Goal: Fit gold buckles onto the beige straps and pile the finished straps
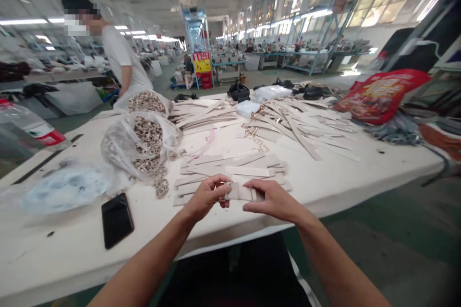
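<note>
Between my two hands is a beige strap (240, 192), held just above the table's near edge. My left hand (210, 195) is closed, thumb and fingers pinching the strap's left end; a small shiny part shows there, too small to make out. At the strap's right end, my right hand (271, 197) has its thumb and index finger around the piece. Just beyond the hands lie several flat beige strips (248, 171) in a loose layer. Farther back are gold-coloured metal buckles (256, 140) beside more straps (298, 127).
Clear plastic bags of small beige loops (148, 141) stand left of centre. A black phone (117, 220), a bag with pale blue contents (66, 187) and a bottle (34, 124) lie farther left. At the right is a red package (382, 96). A person (122, 53) is beyond the table.
</note>
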`<state>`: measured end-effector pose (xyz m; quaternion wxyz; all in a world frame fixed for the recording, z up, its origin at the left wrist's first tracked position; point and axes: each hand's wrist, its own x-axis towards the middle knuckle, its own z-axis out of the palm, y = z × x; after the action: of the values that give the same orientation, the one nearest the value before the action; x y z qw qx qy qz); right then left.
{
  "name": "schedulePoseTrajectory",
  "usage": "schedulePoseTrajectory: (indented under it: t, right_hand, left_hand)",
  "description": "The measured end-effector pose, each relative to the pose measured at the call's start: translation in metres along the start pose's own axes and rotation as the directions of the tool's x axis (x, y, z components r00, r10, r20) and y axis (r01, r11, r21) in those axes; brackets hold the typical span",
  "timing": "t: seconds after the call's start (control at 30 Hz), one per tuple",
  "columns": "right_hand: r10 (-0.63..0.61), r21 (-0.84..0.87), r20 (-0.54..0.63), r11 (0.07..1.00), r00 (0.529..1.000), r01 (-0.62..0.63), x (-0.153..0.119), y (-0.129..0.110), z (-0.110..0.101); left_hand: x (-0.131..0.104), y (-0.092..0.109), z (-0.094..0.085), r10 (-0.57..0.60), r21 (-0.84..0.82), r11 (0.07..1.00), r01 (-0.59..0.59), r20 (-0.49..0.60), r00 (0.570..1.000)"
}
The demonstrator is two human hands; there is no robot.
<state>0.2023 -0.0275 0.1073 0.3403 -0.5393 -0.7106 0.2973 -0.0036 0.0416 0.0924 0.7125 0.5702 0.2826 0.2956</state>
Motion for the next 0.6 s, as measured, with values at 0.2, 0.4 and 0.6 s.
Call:
schedulePoseTrajectory:
  t: [0.2, 0.4, 0.6]
  right_hand:
    - [0.249, 0.523, 0.384, 0.735, 0.889, -0.432, -0.041, 0.063, 0.072]
    - [0.237, 0.654, 0.390, 0.609, 0.890, -0.448, -0.084, 0.069, 0.142]
    - [0.215, 0.630, 0.319, 0.679, 0.923, -0.377, -0.089, 0.071, 0.172]
  left_hand:
    - [-0.033, -0.061, -0.015, -0.231, 0.196, 0.950, 0.244, -0.091, 0.969]
    - [-0.081, -0.115, 0.000, -0.340, 0.374, 0.855, 0.360, -0.120, 0.933]
    - [-0.093, -0.134, 0.010, -0.259, 0.497, 0.820, 0.284, -0.120, 0.958]
